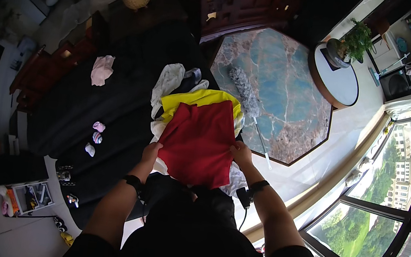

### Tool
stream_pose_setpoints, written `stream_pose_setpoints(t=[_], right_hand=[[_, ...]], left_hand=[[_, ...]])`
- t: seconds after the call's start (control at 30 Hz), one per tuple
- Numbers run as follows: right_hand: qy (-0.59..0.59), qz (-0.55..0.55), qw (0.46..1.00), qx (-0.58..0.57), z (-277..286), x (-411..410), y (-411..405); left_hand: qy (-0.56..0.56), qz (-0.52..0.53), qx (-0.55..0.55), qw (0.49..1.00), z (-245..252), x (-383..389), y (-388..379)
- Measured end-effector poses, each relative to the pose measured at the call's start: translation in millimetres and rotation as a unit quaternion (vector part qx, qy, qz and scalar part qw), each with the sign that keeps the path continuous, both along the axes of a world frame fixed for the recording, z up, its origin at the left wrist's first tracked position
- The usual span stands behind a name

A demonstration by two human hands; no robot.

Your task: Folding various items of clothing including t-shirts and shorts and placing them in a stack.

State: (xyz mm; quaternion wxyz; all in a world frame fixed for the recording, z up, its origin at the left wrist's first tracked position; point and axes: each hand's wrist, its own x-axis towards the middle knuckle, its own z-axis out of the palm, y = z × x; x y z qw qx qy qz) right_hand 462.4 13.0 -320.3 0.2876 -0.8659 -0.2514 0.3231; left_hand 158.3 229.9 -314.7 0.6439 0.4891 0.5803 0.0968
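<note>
A dark red cloth garment (202, 140) is spread out in front of me, its exact kind hard to tell. My left hand (151, 154) grips its left edge, and my right hand (241, 153) pinches the right edge at about the same height. Beneath and beyond it lies a yellow garment (202, 95). White clothing (167, 80) is heaped at the far left of this pile, with more white cloth (236, 181) near my right wrist. How much of the pile sits under the red garment is hidden.
Left of the pile, a black cover (112, 115) bears a pale pink cloth (102, 70) and rolled socks (97, 137). To the right stands an octagonal marble-topped table (294, 82) with a grey fluffy duster (245, 90). Beyond are a round white side table (339, 84) and a potted plant (357, 41).
</note>
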Motion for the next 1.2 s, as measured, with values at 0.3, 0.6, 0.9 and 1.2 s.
stream_pose_setpoints(t=[0.3,0.6,0.9,1.2], right_hand=[[0.221,-0.069,0.900,0.369,121,17,-11],[0.229,0.008,0.810,0.539,244,21,-13],[0.359,0.108,0.730,0.572,299,-23,-12],[0.429,0.331,0.723,0.428,304,-71,11]], left_hand=[[-0.243,0.003,0.143,0.959,127,-8,19],[-0.468,-0.028,0.187,0.863,242,10,34],[-0.365,0.014,0.280,0.888,235,29,34],[-0.545,-0.149,-0.065,0.822,249,78,-38]])
